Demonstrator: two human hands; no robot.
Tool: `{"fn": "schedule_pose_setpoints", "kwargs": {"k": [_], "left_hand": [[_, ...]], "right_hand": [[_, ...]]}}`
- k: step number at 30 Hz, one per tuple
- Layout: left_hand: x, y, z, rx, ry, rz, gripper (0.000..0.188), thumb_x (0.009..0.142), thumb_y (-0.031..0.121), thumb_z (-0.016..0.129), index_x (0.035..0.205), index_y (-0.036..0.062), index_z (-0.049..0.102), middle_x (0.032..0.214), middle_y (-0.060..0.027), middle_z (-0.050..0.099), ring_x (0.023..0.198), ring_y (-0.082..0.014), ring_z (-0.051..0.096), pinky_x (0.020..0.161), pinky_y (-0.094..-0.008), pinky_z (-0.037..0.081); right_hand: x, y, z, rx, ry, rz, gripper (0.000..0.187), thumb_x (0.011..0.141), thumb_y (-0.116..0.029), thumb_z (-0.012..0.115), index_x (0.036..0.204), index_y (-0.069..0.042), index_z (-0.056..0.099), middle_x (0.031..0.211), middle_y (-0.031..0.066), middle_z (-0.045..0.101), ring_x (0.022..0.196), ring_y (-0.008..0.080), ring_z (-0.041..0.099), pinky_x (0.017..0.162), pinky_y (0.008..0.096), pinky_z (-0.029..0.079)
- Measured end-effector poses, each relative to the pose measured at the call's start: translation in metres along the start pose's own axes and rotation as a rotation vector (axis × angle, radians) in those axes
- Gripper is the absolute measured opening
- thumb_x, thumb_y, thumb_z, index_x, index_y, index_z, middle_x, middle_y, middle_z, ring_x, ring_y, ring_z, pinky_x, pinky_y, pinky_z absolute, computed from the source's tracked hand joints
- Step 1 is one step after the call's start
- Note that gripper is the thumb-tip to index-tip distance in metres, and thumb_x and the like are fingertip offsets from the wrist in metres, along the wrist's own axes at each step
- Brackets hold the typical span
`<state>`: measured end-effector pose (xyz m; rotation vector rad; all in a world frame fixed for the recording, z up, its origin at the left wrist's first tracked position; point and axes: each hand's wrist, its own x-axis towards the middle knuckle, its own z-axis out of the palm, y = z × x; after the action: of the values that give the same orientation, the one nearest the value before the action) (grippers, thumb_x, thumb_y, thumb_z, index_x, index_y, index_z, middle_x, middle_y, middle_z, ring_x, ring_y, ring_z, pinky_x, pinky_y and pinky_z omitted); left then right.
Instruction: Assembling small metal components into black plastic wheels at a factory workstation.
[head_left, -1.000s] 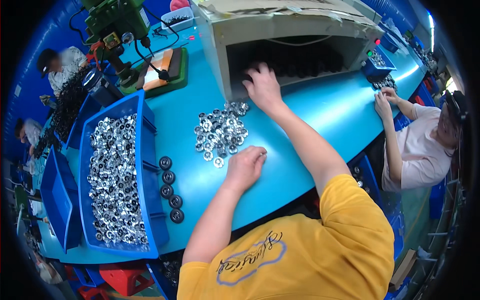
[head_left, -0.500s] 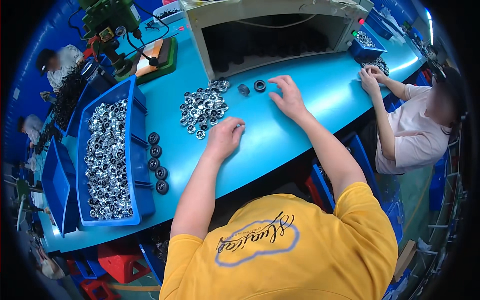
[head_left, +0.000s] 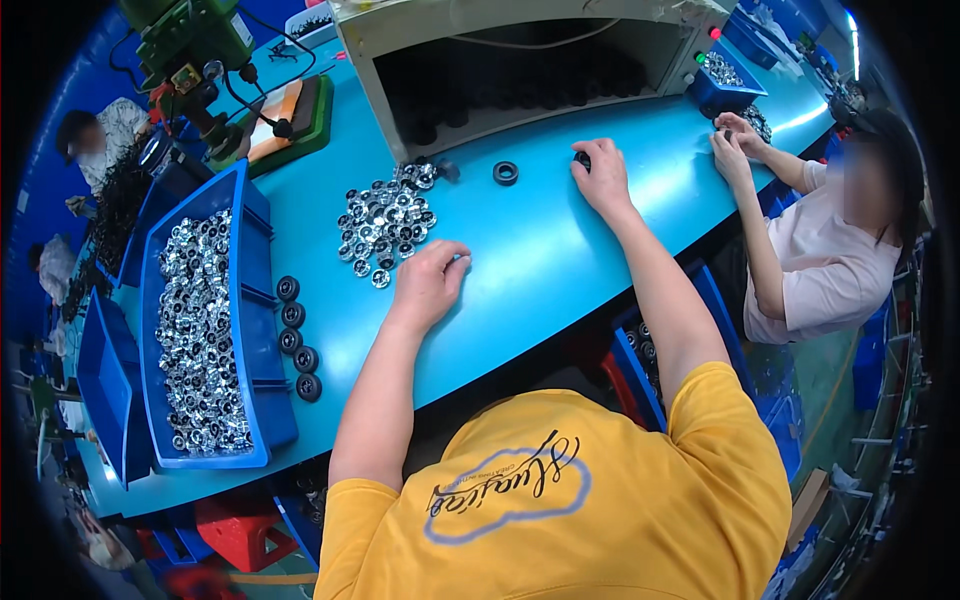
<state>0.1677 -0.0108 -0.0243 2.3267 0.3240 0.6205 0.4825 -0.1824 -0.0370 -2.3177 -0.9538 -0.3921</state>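
Note:
My right hand (head_left: 604, 178) is closed around a small black tyre (head_left: 582, 159), just in front of the box-shaped machine. My left hand (head_left: 430, 284) rests on the table with its fingers curled and thumb pressed in; whatever it may hold is hidden. Beyond it lies a loose pile of shiny silver wheel hubs (head_left: 385, 222) with dark centres. A small dark piece (head_left: 449, 172), smeared by motion, is at the pile's far right edge. Between my hands, further back, a black tyre (head_left: 506, 173) lies flat on the blue-green table (head_left: 520, 270).
At left stands a blue bin (head_left: 262, 300) full of silver hubs, with a column of black-tyred wheels (head_left: 291, 341) beside it. An open grey machine (head_left: 385, 95) spans the back. A green press (head_left: 190, 50) stands far left. A co-worker (head_left: 820, 250) sits at right.
My right hand has moved slightly right and closed on a black tyre. The small dark piece has moved left toward the hub pile. The whole view has shifted slightly.

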Motion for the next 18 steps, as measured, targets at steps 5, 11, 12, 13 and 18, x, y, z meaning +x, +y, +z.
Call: {"fn": "schedule_pose_setpoints", "kwargs": {"k": [5,11,12,13,18], "left_hand": [[0.000,0.002,-0.002,-0.021,-0.008,-0.027,0.010,0.089,0.008,0.071,0.098,0.0041,0.072,0.089,-0.0100,0.070,0.071,-0.0224,0.066,0.066,-0.0319,0.053],[0.000,0.001,-0.002,-0.047,-0.011,-0.012,0.010,0.089,0.008,0.071,0.098,0.0040,0.073,0.089,-0.0098,0.070,0.071,-0.0218,0.066,0.066,-0.0312,0.053],[0.000,0.001,-0.001,-0.047,-0.010,0.000,0.010,0.089,0.008,0.071,0.098,0.0040,0.073,0.089,-0.0099,0.070,0.070,-0.0218,0.066,0.066,-0.0311,0.053],[0.001,0.001,-0.001,-0.049,-0.009,-0.005,0.010,0.089,0.008,0.071,0.098,0.0040,0.073,0.089,-0.0099,0.070,0.071,-0.0219,0.066,0.066,-0.0312,0.053],[0.001,0.004,-0.003,-0.057,-0.016,-0.027,0.010,0.089,0.008,0.071,0.098,0.0040,0.073,0.089,-0.0100,0.070,0.071,-0.0223,0.066,0.067,-0.0316,0.053]], "right_hand": [[0.028,-0.023,0.007,0.019,-0.068,-0.009,0.028,0.083,-0.010,0.068,0.111,-0.011,0.071,0.111,0.0115,0.062,0.107,0.0336,0.056,0.096,0.0426,0.049],[0.026,-0.027,-0.006,0.068,0.084,-0.066,0.020,0.086,-0.016,0.068,0.104,-0.012,0.075,0.096,0.0104,0.067,0.097,0.0323,0.061,0.089,0.0424,0.050],[0.024,-0.020,-0.010,0.084,0.086,-0.029,0.019,0.086,-0.017,0.067,0.103,-0.013,0.076,0.094,0.0105,0.067,0.095,0.0322,0.062,0.088,0.0427,0.051],[0.021,-0.013,-0.013,0.095,0.080,0.013,0.018,0.087,-0.018,0.067,0.102,-0.013,0.076,0.092,0.0106,0.067,0.093,0.0320,0.062,0.086,0.0429,0.051],[0.008,-0.011,-0.021,-0.029,-0.010,0.033,0.018,0.090,-0.024,0.068,0.101,-0.014,0.078,0.090,0.0101,0.068,0.092,0.0304,0.064,0.083,0.0425,0.051]]}}
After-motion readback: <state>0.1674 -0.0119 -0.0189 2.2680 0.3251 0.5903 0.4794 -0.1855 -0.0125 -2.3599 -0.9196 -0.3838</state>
